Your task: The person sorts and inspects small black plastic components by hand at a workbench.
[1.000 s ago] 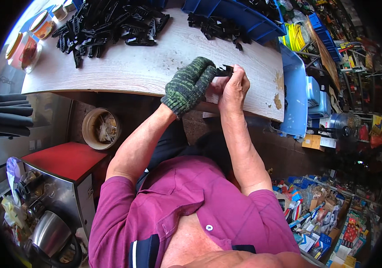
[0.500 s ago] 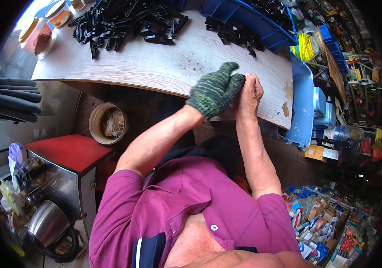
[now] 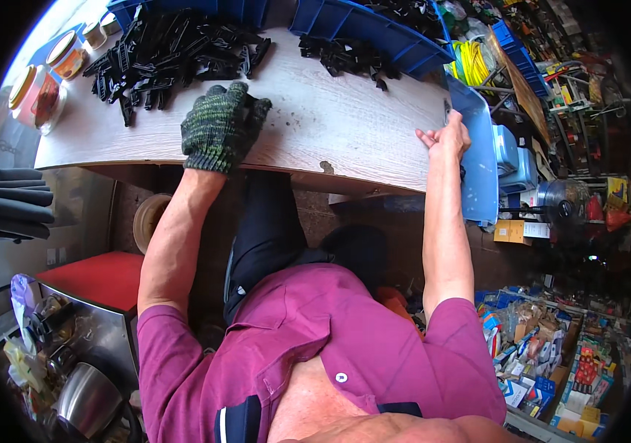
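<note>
Resting flat on the wooden tabletop (image 3: 345, 125), the gloved left hand (image 3: 219, 127) lay empty, nearest the black clip pile (image 3: 175, 55) just beyond; the bare right hand (image 3: 447, 139) stayed open at the blue bin (image 3: 481, 170), far right.

Desk (image 3: 345, 125) as ref: clip pile (image 3: 171, 55) on far left w/ left hand (image 3: 221, 127) just before it. Smaller pile (image 3: 345, 53) far centre, bin (image 3: 374, 29) behind. Jars (image 3: 42, 81) at left end. Right hand (image 3: 447, 136) at right edge, on tray (image 3: 481, 170).

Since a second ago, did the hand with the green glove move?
Yes. The gloved left hand left the bare right hand and went left along the wooden table, toward the black parts pile.
</note>
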`<state>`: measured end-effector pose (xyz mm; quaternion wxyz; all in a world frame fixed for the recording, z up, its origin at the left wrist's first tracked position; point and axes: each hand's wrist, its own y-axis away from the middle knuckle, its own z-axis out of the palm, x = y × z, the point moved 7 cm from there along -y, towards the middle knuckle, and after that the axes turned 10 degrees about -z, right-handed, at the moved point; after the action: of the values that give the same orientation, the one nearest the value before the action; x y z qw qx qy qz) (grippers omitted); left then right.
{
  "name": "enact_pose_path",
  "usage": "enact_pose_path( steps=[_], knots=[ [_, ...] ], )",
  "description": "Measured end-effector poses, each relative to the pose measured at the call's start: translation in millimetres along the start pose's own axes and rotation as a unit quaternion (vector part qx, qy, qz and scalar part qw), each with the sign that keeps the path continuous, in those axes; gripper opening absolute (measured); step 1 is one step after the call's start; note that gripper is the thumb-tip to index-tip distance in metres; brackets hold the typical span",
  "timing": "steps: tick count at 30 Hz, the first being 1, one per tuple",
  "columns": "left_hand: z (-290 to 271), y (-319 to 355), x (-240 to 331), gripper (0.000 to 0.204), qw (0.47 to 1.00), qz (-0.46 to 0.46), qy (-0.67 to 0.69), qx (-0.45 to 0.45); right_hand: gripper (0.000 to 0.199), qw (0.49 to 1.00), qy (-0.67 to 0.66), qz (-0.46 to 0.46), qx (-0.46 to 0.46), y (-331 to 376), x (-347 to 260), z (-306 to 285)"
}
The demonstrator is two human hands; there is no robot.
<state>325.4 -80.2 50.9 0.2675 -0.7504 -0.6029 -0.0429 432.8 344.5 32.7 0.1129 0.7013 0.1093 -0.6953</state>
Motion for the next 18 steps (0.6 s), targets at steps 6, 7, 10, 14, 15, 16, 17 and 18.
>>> enact_pose_path(
  steps=[6,7,10,14,15,16,17,18],
  knots=[
    [11,14,29,0.028,0.997,0.073,0.028,0.023,0.033,0.974,0.092,0.014,-0.205,25,9,67],
    [14,15,30,0.026,0.997,0.071,0.029,0.028,0.033,0.974,0.093,0.014,-0.207,27,11,76],
    [13,15,39,0.027,0.995,0.079,0.056,0.012,0.034,0.946,0.198,-0.039,-0.253,20,12,95],
    [13,16,37,0.031,0.994,0.077,0.074,0.007,0.031,0.908,0.242,-0.081,-0.331,27,4,113],
    [12,17,37,0.033,0.994,0.078,0.077,0.008,0.03,0.901,0.241,-0.089,-0.35,30,2,116],
    [12,17,37,0.033,0.994,0.077,0.077,0.007,0.029,0.893,0.239,-0.097,-0.368,33,2,119],
    [11,16,37,0.033,0.994,0.075,0.079,0.005,0.029,0.893,0.24,-0.096,-0.368,32,2,119],
    [10,16,38,0.034,0.994,0.073,0.081,0.002,0.031,0.885,0.259,-0.102,-0.372,32,2,119]
  ],
)
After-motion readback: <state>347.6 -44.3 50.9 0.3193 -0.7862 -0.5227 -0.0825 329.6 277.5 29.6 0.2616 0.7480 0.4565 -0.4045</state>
